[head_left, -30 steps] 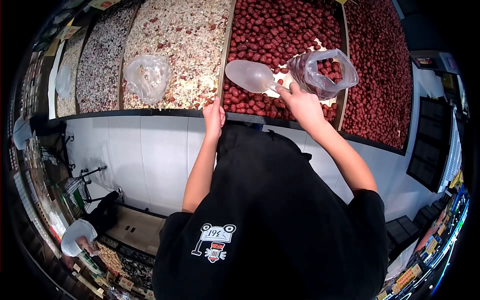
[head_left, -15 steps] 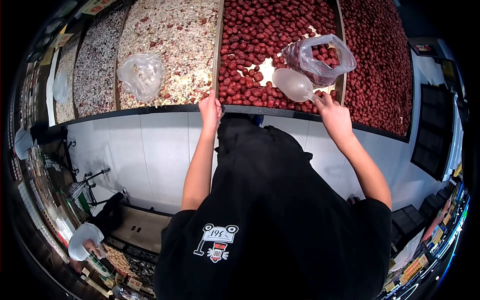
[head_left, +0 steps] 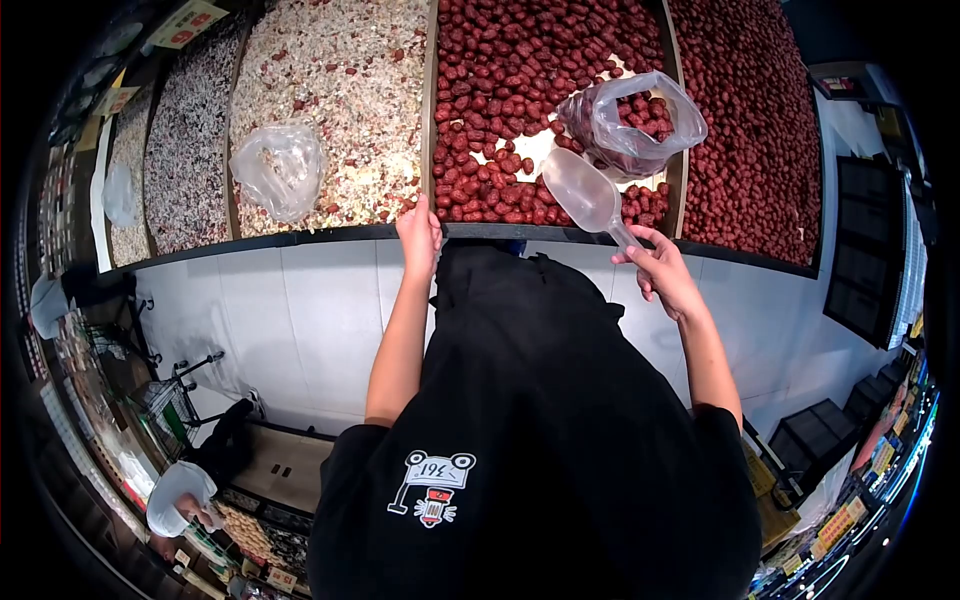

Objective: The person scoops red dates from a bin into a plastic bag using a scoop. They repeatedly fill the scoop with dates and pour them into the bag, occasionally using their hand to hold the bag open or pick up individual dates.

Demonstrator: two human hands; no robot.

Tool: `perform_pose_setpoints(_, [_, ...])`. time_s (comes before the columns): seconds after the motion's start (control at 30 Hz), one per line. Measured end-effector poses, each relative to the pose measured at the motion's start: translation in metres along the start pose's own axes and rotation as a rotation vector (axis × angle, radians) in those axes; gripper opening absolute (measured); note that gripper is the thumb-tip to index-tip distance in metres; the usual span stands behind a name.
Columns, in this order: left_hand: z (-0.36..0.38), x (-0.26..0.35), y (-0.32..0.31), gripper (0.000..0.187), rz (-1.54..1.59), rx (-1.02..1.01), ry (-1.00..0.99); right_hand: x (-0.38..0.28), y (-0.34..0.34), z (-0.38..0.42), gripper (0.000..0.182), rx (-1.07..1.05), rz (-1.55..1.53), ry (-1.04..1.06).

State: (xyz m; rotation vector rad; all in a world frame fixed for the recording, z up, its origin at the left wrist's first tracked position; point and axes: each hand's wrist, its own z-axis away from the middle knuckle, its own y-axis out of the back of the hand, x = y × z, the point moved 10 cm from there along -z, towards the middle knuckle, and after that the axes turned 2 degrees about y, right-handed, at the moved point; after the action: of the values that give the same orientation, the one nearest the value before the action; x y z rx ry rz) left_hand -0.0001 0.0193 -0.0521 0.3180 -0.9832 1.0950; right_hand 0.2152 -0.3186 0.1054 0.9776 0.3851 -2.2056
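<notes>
My right hand (head_left: 662,272) is closed on the handle of a clear plastic scoop (head_left: 582,190), held by thumb and fingers at the counter's front edge. The scoop's bowl lies over the bin of dried red dates (head_left: 520,70), and I see no dates in it. Just behind it stands an open clear plastic bag (head_left: 645,130), partly filled with red dates. My left hand (head_left: 419,238), fingers curled, is at the front rim beside the wooden divider (head_left: 430,110). Whatever it may grip is hidden.
Left of the dates is a bin of mixed grains (head_left: 335,70) with a crumpled clear bag (head_left: 280,170) on it. Smaller dates (head_left: 750,130) fill the bin at right. A shopping cart (head_left: 170,400) and a person in a white top (head_left: 180,495) are at lower left.
My right hand has drawn the scoop back toward me, and its bowl has turned so the handle points down over the counter edge. My left hand stays about where it was.
</notes>
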Motion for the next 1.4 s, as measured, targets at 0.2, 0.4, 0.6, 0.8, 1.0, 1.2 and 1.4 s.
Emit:
perform_pose_setpoints(0.2, [-0.005, -0.004, 0.003, 0.054, -0.016, 0.000, 0.038, 0.013, -0.022, -0.023, 0.042, -0.013, -0.078, -0.026])
perform_pose_setpoints(0.4, [-0.006, -0.004, 0.003, 0.055, 0.007, -0.003, 0.072, 0.019, -0.046, -0.058, 0.042, 0.026, -0.158, -0.011])
perform_pose_setpoints(0.6, [-0.002, 0.003, -0.001, 0.056, 0.029, -0.050, 0.122, 0.018, -0.070, -0.086, 0.043, 0.011, -0.355, -0.053])
perform_pose_setpoints(0.8, [-0.006, 0.004, 0.001, 0.059, -0.063, -0.070, 0.157, -0.006, -0.082, -0.071, 0.043, 0.028, -0.288, 0.070])
perform_pose_setpoints(1.0, [-0.004, 0.003, 0.001, 0.059, -0.064, -0.048, 0.183, -0.020, -0.083, -0.065, 0.044, 0.032, -0.314, 0.110])
perform_pose_setpoints(1.2, [-0.004, 0.001, 0.002, 0.055, -0.086, -0.019, 0.160, -0.022, -0.072, -0.058, 0.043, 0.070, -0.307, 0.088])
perform_pose_setpoints(1.4, [-0.005, 0.002, 0.001, 0.054, -0.085, -0.013, 0.134, -0.021, -0.066, -0.056, 0.043, 0.100, -0.250, 0.134])
